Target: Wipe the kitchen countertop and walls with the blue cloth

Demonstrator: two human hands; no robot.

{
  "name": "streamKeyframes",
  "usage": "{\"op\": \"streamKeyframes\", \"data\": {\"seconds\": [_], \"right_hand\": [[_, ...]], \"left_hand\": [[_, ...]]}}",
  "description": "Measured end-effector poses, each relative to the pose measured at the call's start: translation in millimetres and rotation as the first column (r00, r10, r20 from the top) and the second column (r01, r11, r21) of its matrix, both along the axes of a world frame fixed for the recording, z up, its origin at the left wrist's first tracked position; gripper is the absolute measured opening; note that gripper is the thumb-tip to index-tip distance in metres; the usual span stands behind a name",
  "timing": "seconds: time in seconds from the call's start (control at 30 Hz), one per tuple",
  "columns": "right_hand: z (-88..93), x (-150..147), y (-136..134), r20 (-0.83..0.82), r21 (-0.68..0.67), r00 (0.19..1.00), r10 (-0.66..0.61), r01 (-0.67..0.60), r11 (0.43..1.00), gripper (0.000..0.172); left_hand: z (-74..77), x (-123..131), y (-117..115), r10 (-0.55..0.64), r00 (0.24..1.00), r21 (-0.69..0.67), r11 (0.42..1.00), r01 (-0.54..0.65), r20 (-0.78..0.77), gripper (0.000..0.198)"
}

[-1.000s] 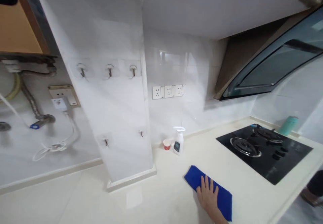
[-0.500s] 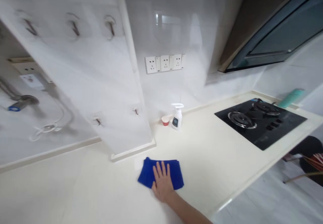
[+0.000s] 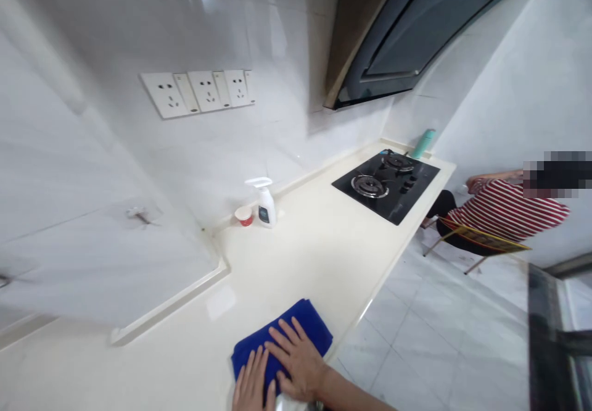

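Observation:
A folded blue cloth [image 3: 305, 324] lies flat on the cream countertop [image 3: 305, 257], close to its front edge. Across its right part rests my right hand [image 3: 298, 361], palm down with the fingers spread. My left hand [image 3: 252, 383] lies on the cloth's lower left part, its fingers stretched out and side by side; the wrist is cut off by the bottom of the view. Beyond the cloth, near the wall, stand a white spray bottle [image 3: 267, 207] and a small red and white tub [image 3: 243, 216], both apart from my hands.
A black gas hob [image 3: 388, 182] is set into the counter's far end, with a green bottle [image 3: 423, 144] behind it and a range hood [image 3: 393, 47] above. Wall sockets [image 3: 203, 92] sit over the counter. A person in a striped shirt [image 3: 504, 210] sits on a chair at right.
My left hand has come into view onto the cloth. The cloth and my right hand have moved toward the counter's front edge. The view has turned right, bringing the seated person into sight.

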State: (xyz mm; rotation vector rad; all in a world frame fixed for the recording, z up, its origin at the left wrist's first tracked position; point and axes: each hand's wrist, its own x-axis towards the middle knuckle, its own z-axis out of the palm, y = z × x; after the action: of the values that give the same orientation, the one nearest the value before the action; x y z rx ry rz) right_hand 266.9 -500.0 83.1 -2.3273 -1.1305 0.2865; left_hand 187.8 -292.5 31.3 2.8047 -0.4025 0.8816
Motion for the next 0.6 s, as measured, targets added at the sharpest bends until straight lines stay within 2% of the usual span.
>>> {"op": "streamKeyframes", "data": {"seconds": [0.07, 0.13, 0.27, 0.4, 0.5, 0.6], "right_hand": [[-10.1, 10, -27, 0.078, -0.037, 0.993, -0.086, 0.089, 0.995, 0.073], [-20.4, 19, -54, 0.152, -0.060, 0.973, -0.174, 0.184, 0.981, 0.073], [-31.9, 37, -101, 0.277, -0.077, 0.909, -0.312, 0.345, 0.935, 0.068], [-35.2, 54, -138, 0.358, -0.093, 0.839, -0.409, 0.468, 0.879, 0.064], [-41.3, 63, -157, 0.390, -0.101, 0.740, -0.548, 0.626, 0.773, 0.065], [-51.4, 68, -159, 0.418, -0.104, 0.619, -0.665, 0.760, 0.642, 0.061]], "left_hand": [[-3.6, 21, -30, -0.070, 0.997, 0.158, 0.985, 0.066, 0.018, 0.076], [-1.9, 39, -57, -0.110, 0.994, 0.237, 0.965, 0.108, -0.006, 0.073], [4.6, 79, -97, -0.203, 0.977, 0.252, 0.944, 0.212, -0.058, 0.068], [6.1, 119, -122, -0.308, 0.950, 0.202, 0.929, 0.311, -0.049, 0.068], [3.4, 140, -130, -0.356, 0.933, 0.164, 0.918, 0.361, -0.058, 0.068], [-1.6, 150, -130, -0.389, 0.918, 0.145, 0.907, 0.396, -0.072, 0.067]]}}
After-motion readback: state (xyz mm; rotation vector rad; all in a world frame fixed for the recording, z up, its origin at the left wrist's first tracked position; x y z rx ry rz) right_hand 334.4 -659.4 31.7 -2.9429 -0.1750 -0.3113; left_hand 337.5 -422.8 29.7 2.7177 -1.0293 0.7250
